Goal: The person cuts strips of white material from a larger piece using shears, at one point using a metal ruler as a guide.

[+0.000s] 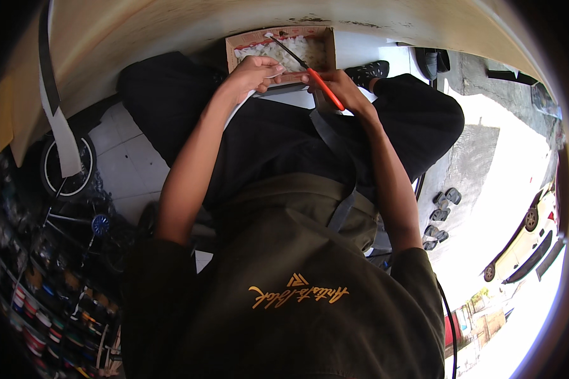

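My left hand (254,74) is closed, with thumb and fingers pinching a narrow white strip (235,114) that trails down beside my left forearm. In my right hand (340,87) is a pair of red-handled scissors (322,87), seen almost edge-on. Their long dark blades point up and left, across a cardboard box. My right fingertips come close to the pinched end of the strip; whether they touch it I cannot tell. The shallow open box (330,50) lies just beyond both hands and holds many small white pieces (306,52).
My legs, in dark trousers (171,107), are bent wide around the box. A dark strap (341,158) runs down my lap. At left hang a black-and-white strip (63,136) and a wheel (49,170). Sandals (439,215) lie on the floor at right, with a parked car (525,243) beyond.
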### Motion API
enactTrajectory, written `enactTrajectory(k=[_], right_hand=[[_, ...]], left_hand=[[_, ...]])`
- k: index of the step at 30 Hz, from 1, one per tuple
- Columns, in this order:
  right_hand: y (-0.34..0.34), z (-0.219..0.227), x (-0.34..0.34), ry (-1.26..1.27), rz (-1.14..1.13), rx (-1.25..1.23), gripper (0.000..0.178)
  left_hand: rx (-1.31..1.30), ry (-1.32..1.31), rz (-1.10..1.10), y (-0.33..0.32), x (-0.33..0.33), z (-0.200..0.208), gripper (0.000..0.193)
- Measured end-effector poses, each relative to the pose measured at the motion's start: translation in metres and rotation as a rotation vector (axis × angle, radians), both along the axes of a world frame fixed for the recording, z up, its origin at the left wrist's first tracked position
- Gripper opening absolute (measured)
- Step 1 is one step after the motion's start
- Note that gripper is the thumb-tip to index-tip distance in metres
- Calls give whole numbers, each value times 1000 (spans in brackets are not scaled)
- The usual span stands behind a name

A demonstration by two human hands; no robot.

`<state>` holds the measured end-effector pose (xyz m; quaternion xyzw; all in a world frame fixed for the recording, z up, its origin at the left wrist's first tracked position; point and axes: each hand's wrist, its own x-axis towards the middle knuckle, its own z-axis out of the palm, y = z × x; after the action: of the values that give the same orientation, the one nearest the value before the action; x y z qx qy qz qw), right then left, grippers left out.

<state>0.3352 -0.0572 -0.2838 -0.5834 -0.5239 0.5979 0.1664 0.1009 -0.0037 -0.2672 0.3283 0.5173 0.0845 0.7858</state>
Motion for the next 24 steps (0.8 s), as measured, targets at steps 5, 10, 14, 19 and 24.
enactTrajectory(k=[5, 10, 14, 19, 24], right_hand=[[5, 22, -18, 298, -136, -303, 43], [5, 14, -20, 359, -132, -321, 38], [3, 4, -21, 230, -145, -164, 36], [10, 13, -14, -8, -27, -149, 54], [2, 51, 3, -185, 151, -135, 74]], left_hand=[[91, -6, -160, -16, 9, 15, 30], [88, -51, -167, -18, 10, 20, 31], [10, -53, -187, -15, 5, 27, 27], [22, 90, -120, -11, -4, 24, 23], [104, 180, 156, -3, -15, 5, 25]])
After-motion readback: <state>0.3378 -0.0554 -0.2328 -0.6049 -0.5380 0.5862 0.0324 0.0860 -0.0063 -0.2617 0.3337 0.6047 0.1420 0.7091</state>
